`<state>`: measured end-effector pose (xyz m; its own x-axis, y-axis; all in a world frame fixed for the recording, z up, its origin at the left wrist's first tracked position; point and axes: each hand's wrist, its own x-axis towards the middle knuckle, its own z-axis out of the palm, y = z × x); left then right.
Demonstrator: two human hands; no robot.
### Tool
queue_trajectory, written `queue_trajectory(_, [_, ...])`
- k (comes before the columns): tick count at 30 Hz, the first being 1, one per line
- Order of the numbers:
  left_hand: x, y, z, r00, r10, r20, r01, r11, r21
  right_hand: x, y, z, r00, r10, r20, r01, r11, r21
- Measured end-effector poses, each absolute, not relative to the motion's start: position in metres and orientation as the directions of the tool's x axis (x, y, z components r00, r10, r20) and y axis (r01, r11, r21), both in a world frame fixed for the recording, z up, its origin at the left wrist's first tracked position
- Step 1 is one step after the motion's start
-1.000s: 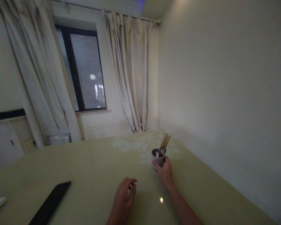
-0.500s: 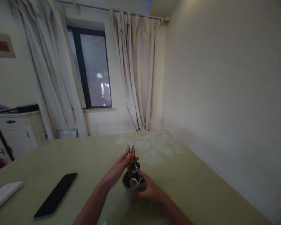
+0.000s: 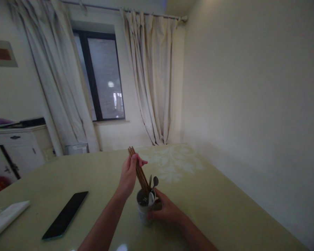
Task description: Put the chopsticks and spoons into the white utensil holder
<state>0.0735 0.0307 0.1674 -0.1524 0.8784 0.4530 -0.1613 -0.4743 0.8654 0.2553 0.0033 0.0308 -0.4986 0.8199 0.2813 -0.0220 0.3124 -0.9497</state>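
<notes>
The left hand [image 3: 129, 173] has its fingers clamped round a bundle of chopsticks [image 3: 139, 169], gripping near the upper end; the sticks lean left, their lower ends down inside the cup [image 3: 144, 206]. The right hand [image 3: 165, 210] wraps the cup from the right side, fingers closed against its wall, holding it upright on the table [image 3: 219, 209]. Two spoons [image 3: 154, 183] stand in the cup just right of the chopsticks, with something white beside them at the rim. Well to the left on the table lies a dark phone [image 3: 65, 215], and past it, at the edge, a white flat thing [image 3: 5, 219]. Curtains [image 3: 151, 80] hang beside a dark window [image 3: 103, 76].
</notes>
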Motion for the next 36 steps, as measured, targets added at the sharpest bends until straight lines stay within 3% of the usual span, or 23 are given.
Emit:
queue_trajectory(4, [0.058, 0.017, 0.213, -0.302, 0.769, 0.563, -0.347, -0.639, 0.687, 0.254, 0.007, 0.026, -0.523, 0.815, 0.247, -0.035, 0.269, -0.963])
queue_trajectory(7, [0.037, 0.007, 0.224, -0.402, 0.691, 0.601, -0.325, -0.721, 0.611, 0.254, 0.01, 0.022, -0.525, 0.819, 0.231, -0.03, 0.254, -0.967])
queue_trajectory(10, [0.016, 0.002, 0.195, -0.463, 0.69, 0.556, -0.184, -0.689, 0.702, 0.254, 0.01, 0.02, -0.521, 0.829, 0.204, -0.018, 0.228, -0.974])
queue_trajectory(15, [0.006, -0.004, 0.111, -0.469, 0.781, 0.411, 0.092, -0.42, 0.903, 0.255, 0.009, 0.02, -0.525, 0.829, 0.193, -0.007, 0.223, -0.975])
queue_trajectory(21, [0.019, -0.008, 0.059, -0.487, 0.831, 0.269, 0.103, -0.251, 0.962, 0.256, 0.005, 0.027, -0.531, 0.829, 0.177, -0.041, 0.184, -0.982])
queue_trajectory(25, [0.024, -0.002, 0.037, -0.365, 0.916, 0.163, 0.278, -0.06, 0.959, 0.256, 0.004, 0.032, -0.535, 0.824, 0.186, -0.056, 0.185, -0.981])
queue_trajectory(28, [0.018, 0.003, 0.033, -0.311, 0.939, 0.145, 0.478, 0.023, 0.878, 0.258, 0.004, 0.03, -0.536, 0.825, 0.18, -0.04, 0.188, -0.981])
queue_trajectory(32, [-0.009, 0.003, 0.038, -0.282, 0.954, 0.103, 0.829, 0.189, 0.526, 0.259, 0.005, 0.027, -0.536, 0.828, 0.165, -0.032, 0.175, -0.984])
queue_trajectory(34, [-0.025, 0.001, 0.038, -0.252, 0.967, 0.039, 0.901, 0.22, 0.375, 0.259, 0.006, 0.027, -0.546, 0.822, 0.162, -0.051, 0.161, -0.986])
queue_trajectory(36, [-0.037, -0.002, 0.038, -0.226, 0.974, -0.015, 0.928, 0.22, 0.301, 0.259, 0.006, 0.028, -0.554, 0.816, 0.166, -0.062, 0.158, -0.985])
